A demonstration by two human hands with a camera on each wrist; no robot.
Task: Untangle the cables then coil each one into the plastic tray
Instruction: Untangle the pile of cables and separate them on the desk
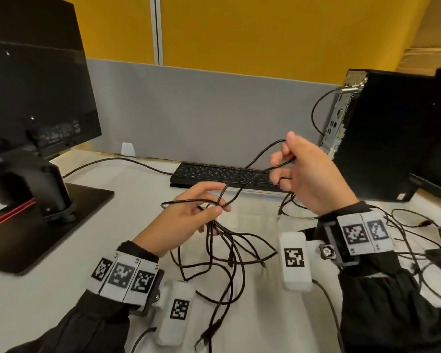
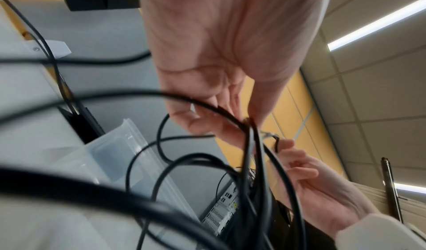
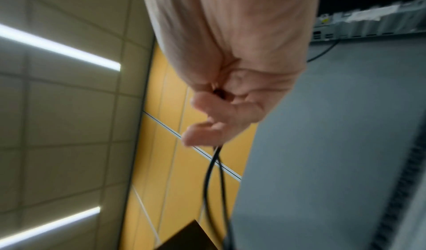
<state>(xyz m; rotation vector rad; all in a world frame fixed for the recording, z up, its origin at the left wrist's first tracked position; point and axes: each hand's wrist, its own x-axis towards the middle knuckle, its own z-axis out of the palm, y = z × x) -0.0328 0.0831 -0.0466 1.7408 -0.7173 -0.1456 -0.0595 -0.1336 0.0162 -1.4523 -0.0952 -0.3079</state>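
Her left grip (image 1: 189,212) is closed in a pinch, thumb and fingertips meeting on the knot of the cables (image 1: 229,240) where several black strands cross, held up above the bench (image 1: 61,289). The right grip (image 1: 306,174) sits higher and further back, fingers curled round a loop of one strand pulled up and away from the knot; the right wrist view shows that strand running out between the curled fingers (image 3: 207,130).

From the pinch the cables spill downward in loose, overlapping loops, thin and black, with plug ends dangling near the bench's front edge. Two strands stretch taut between the hands.

In the left wrist view a clear plastic tray (image 2: 119,144) shows behind the hanging loops; whether anything lies inside it I cannot tell, since the cables blur across it.

Beyond the hands, a black keyboard (image 1: 214,174) lies on the bench against the grey divider. A monitor (image 1: 36,85) stands to the left, a black computer tower (image 1: 392,136) to the right, with more loose wires (image 1: 418,225) lying just beside the right wrist.
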